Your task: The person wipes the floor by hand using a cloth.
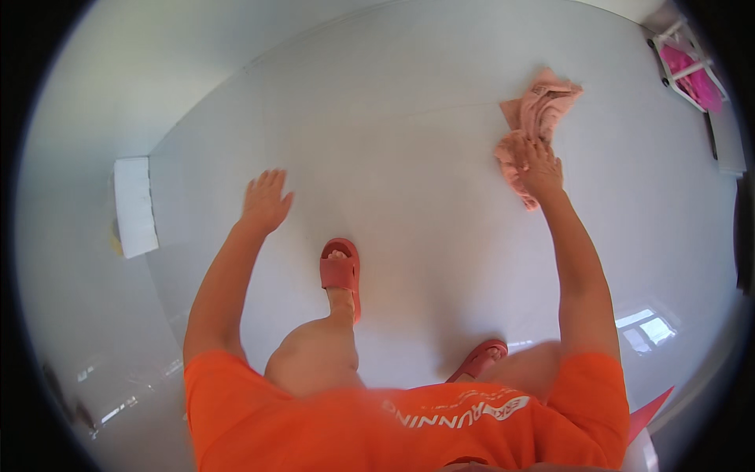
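Observation:
A crumpled pink cloth (545, 106) lies on the glossy pale floor (407, 165), right of the middle. My right hand (540, 168) rests with spread fingers on the cloth's nearer part; whether the fingers grip it cannot be told. Over to the left, my left hand (266, 200) is held palm down with nothing in it, its thumb apart from the fingers. Whether it touches the floor is unclear. Below and between the hands is a red slide sandal (339, 272) on one foot, with a second red sandal (481, 357) on the other foot farther right.
A white box-like object (134, 206) stands against the pale wall (88, 112) at left. At the upper right is a white-framed rack (687, 71) with a bright pink item (695, 76) in it. Dark objects line the far right rim. A red pointed thing (649, 413) shows at lower right.

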Motion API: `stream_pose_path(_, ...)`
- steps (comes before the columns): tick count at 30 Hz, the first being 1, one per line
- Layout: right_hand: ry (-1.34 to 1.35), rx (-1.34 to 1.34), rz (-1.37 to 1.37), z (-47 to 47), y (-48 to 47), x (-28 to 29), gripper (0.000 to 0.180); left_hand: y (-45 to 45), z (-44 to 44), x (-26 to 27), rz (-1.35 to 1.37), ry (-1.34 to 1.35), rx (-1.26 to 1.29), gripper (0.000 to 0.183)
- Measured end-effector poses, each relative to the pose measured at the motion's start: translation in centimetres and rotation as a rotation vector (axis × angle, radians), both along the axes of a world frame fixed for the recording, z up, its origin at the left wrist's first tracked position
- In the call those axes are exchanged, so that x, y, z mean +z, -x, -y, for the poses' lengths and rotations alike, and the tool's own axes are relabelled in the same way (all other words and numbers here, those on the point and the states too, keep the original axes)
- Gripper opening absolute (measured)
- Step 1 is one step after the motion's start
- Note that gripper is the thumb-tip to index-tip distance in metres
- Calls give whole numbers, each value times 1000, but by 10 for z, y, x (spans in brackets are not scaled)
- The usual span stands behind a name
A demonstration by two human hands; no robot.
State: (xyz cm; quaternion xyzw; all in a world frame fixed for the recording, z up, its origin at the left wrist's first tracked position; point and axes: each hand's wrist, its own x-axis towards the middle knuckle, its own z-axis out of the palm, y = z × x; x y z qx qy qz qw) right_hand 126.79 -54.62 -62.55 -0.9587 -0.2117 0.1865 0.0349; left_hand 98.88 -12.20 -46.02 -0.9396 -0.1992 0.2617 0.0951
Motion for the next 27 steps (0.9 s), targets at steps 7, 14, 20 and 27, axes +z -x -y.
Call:
stream_pose_path(7, 72, 6, 147, 2, 11, -31, 63, -80, -22, -164, 248, 95, -49, 61)
stream_pose_path(14, -147, -83, 174, -3, 25, -55, 61, -106, -48, -239, 192, 123, -96, 66)
stream_pose_path(20, -168, 61, 16, -99, 97, -44, 55, -110, -38, -228, 139, 270, -52, 66)
stream_pose_path(27, -368, 545, -271, -269, 140, -28, 55, -100, -51, -246, 330, 381, -68, 61)
